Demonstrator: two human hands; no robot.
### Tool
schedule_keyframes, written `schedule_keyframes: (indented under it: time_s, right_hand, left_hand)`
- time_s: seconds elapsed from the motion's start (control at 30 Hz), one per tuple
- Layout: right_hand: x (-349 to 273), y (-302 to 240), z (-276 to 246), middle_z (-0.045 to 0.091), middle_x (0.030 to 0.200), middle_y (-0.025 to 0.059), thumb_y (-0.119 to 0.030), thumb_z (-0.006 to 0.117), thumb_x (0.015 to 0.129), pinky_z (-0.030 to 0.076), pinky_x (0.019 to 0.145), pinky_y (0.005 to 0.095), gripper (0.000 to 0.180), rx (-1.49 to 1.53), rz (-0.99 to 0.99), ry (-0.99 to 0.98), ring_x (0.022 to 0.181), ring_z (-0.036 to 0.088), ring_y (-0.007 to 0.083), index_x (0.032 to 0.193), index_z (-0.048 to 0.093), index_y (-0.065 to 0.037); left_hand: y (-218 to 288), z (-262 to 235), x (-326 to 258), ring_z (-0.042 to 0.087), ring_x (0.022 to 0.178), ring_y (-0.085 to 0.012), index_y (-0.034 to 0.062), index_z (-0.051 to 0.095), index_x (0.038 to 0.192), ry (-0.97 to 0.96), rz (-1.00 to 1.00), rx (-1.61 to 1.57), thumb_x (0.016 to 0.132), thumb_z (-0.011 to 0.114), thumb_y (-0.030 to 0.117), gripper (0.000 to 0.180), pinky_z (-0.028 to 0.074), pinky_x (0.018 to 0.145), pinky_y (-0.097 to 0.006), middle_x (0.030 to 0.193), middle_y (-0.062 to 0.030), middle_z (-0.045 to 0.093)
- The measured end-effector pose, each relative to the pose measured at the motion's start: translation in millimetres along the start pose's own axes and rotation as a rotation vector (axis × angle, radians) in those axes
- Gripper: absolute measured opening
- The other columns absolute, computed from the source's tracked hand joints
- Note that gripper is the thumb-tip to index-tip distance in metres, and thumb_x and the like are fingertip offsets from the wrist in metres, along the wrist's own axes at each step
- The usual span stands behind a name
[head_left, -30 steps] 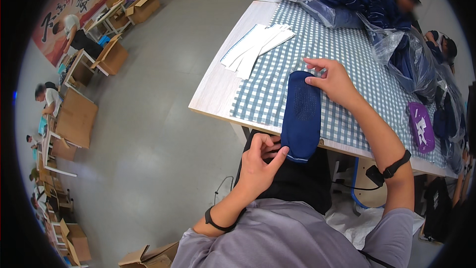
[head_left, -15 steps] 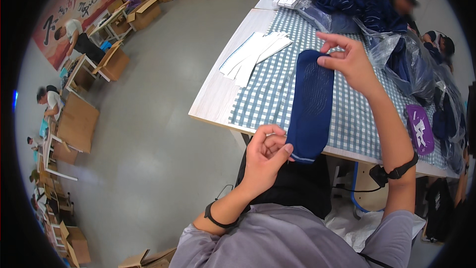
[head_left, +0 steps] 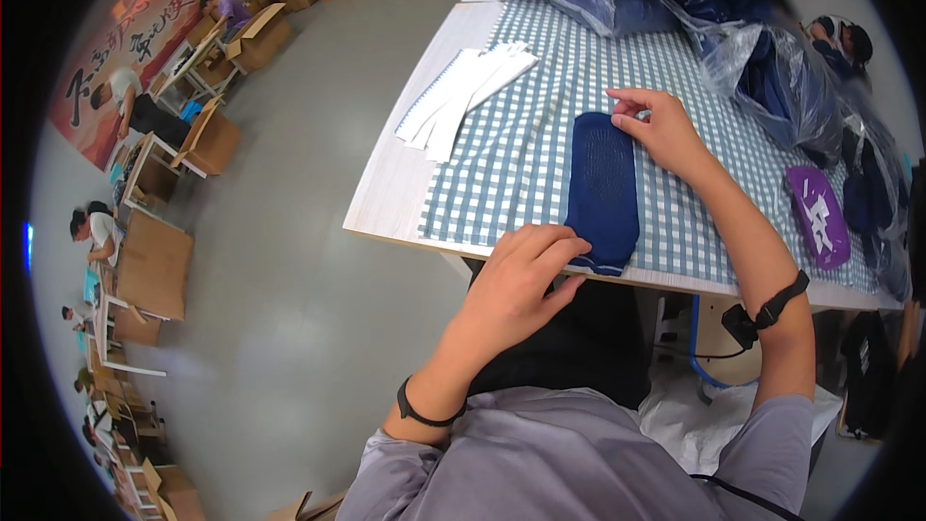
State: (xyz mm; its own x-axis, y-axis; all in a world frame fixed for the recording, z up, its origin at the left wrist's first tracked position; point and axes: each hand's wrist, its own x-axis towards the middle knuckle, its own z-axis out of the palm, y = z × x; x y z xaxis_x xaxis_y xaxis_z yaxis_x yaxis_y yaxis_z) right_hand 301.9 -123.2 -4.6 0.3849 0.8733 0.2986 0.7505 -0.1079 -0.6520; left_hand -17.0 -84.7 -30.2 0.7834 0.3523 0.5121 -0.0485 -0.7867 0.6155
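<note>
A dark blue sock [head_left: 600,191] lies flat on the blue-and-white checked table [head_left: 521,150], its length running from the near edge toward the middle. My left hand [head_left: 516,280] rests at the table's near edge, fingers flat and touching the sock's near end. My right hand [head_left: 661,130] presses on the sock's far end, with fingertips pinching its upper right corner. A black band circles each wrist.
White card strips [head_left: 463,96] lie fanned at the table's left. Clear plastic bags of dark blue garments [head_left: 772,77] and a purple item [head_left: 820,217] crowd the right and far side. Cardboard boxes [head_left: 260,34] and other people at small tables fill the floor to the left.
The sock was held stretched between both hands above the table; now it lies flat on the cloth, with my left hand's fingers laid open over its near end.
</note>
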Motion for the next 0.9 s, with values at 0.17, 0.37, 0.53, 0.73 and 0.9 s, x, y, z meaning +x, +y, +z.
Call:
schedule_keyframes:
  time_s: [0.17,0.37,0.53,0.73,0.9]
  right_hand:
    - [-9.2,12.0,11.6,0.081,0.100,0.0095,-0.008,0.079,0.097,0.060,0.081,0.0315,0.037,0.044,0.007,0.119,0.085,0.074,0.0170,0.134,0.078,-0.005]
    - [-3.0,22.1,16.0,0.082,0.099,0.0084,-0.008,0.078,0.098,0.061,0.082,0.0314,0.036,0.054,-0.084,0.238,0.086,0.076,0.0168,0.134,0.078,-0.006]
    - [3.7,30.3,23.1,0.083,0.102,0.0090,-0.009,0.078,0.099,0.063,0.085,0.0316,0.035,0.035,-0.085,0.260,0.090,0.077,0.0172,0.134,0.078,-0.007]
    - [0.3,34.3,25.7,0.083,0.104,0.0117,-0.009,0.077,0.100,0.063,0.086,0.0308,0.033,0.038,-0.107,0.269,0.091,0.078,0.0182,0.133,0.079,-0.006]
    - [-3.3,41.5,17.0,0.082,0.110,0.0120,-0.014,0.078,0.101,0.063,0.091,0.0314,0.032,-0.015,-0.084,0.227,0.097,0.078,0.0192,0.131,0.079,-0.005]
  left_hand:
    - [-16.8,6.8,7.6,0.074,0.104,-0.0274,0.0045,0.079,0.110,0.008,0.153,-0.013,0.083,0.087,-0.001,0.029,0.058,0.093,-0.040,0.112,-0.0076,0.077]
    - [-20.6,6.4,13.2,0.077,0.093,-0.0259,-0.0022,0.080,0.102,0.126,0.240,-0.056,0.080,0.085,-0.010,0.024,0.062,0.080,-0.034,0.101,-0.0130,0.079]
    - [-28.6,12.4,11.2,0.077,0.093,-0.0269,-0.0029,0.080,0.101,0.171,0.264,0.007,0.078,0.085,-0.012,0.026,0.061,0.081,-0.034,0.102,-0.0136,0.079]
    - [-37.5,17.9,4.3,0.077,0.093,-0.0273,-0.0036,0.080,0.103,0.153,0.298,-0.043,0.076,0.085,-0.014,0.029,0.062,0.079,-0.036,0.102,-0.0142,0.079]
    - [-28.8,24.9,11.1,0.076,0.089,-0.0288,-0.0021,0.081,0.101,0.260,0.333,-0.040,0.077,0.090,-0.004,0.026,0.061,0.079,-0.037,0.099,-0.0142,0.078]
